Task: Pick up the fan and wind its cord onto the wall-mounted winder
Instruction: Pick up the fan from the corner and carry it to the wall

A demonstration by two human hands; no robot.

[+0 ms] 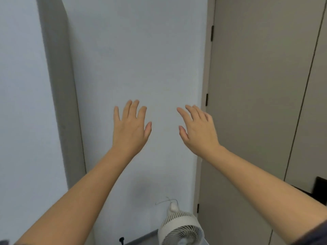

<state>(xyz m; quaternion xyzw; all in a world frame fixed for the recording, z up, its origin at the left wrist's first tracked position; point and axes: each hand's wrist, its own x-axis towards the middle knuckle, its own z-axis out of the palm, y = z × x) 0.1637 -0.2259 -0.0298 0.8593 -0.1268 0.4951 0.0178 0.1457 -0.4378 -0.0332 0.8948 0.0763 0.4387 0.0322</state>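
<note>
Hands are raised side by side in front of the pale wall (134,68), backs toward the camera, both forearms stretched out from the near corners. The left hand (131,128) is flat with its fingers (130,107) spread and empty. The right hand (198,129) tilts leftward, its fingers likewise open and holding nothing. The white fan (180,228) stands low at the near edge, beside the beige door (256,103) on the right, well below both hands.
</note>
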